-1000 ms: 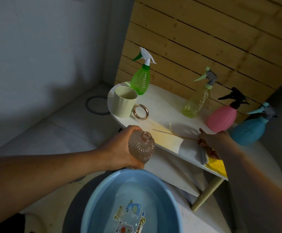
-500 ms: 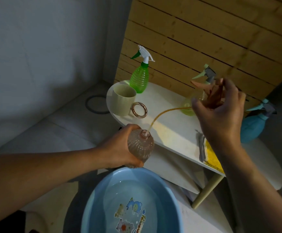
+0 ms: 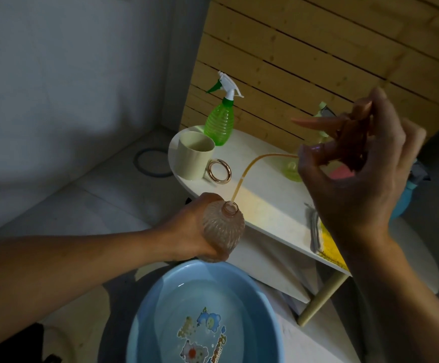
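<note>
My left hand (image 3: 187, 231) grips a ribbed, pale pink bottle (image 3: 223, 229) with an open neck, held above the rim of the blue basin (image 3: 145, 310). My right hand (image 3: 354, 174) holds a pink spray head (image 3: 344, 134) up over the white table (image 3: 270, 205). A thin tube (image 3: 250, 169) curves down from the spray head, and its lower end sits in the bottle's neck.
On the table stand a cream mug (image 3: 195, 158) with a gold ring handle, a green spray bottle (image 3: 219, 119), a yellowish spray bottle (image 3: 291, 169) partly behind my right hand, and a yellow sponge with a grey cloth (image 3: 323, 244). The basin holds water. A wooden slat wall rises behind.
My right hand picked the spray head up off the table and lifted it; its tube now reaches into the bottle's neck. My left hand kept the bottle nearly still.
</note>
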Demonstrator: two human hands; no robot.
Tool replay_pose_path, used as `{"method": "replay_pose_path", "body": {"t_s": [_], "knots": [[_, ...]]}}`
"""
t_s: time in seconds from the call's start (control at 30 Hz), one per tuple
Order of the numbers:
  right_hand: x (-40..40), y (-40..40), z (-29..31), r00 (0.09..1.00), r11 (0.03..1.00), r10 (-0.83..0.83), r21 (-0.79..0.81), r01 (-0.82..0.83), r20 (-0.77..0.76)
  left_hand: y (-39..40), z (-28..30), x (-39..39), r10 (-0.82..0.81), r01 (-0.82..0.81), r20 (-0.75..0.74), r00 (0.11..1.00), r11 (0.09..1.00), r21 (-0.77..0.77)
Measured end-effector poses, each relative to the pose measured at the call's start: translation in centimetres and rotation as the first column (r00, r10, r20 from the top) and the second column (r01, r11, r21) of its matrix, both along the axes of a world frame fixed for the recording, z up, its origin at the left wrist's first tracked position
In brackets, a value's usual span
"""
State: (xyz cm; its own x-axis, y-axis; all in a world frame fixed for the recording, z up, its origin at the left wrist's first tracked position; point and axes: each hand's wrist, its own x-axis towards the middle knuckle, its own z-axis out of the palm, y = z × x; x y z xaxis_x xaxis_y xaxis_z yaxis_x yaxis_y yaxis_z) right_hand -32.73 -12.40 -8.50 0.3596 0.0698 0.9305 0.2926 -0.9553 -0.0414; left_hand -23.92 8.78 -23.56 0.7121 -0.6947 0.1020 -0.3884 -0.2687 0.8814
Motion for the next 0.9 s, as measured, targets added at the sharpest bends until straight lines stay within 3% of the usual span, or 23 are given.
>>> {"method": "replay_pose_path", "body": {"t_s": [0.13, 0.23, 0.43, 0.57, 0.9], "knots": [[-0.4, 0.5, -0.5, 1.0, 0.993, 0.017, -0.117, -0.014, 0.024, -0.1, 0.2, 0.1, -0.014, 0.014, 0.0, 1.0, 1.0, -0.009], [-0.8, 1.3, -1.2, 0.993, 0.986, 0.09, -0.134, -0.099, -0.071, -0.4, 0.6, 0.1, -0.009, 0.009, -0.007, 1.0, 1.0, -0.002], [-1.2, 1.6, -2.1, 0.921, 0.981, 0.165, -0.035, -0.189, -0.354, -1.0, 0.8, 0.1, -0.023, 0.023, 0.028, 0.999, 1.0, -0.002], [-0.4, 0.6, -3.0, 0.822, 0.967, 0.244, 0.061, -0.249, -0.515, -2.3, 1.8, 0.0, -0.018, 0.019, 0.019, 1.0, 0.998, -0.067], [1.5, -2.3, -2.7, 0.728, 0.939, 0.335, 0.278, -0.203, -0.598, -7.3, 4.2, 1.2, -0.056, 0.056, 0.0, 0.998, 0.996, -0.075]]}}
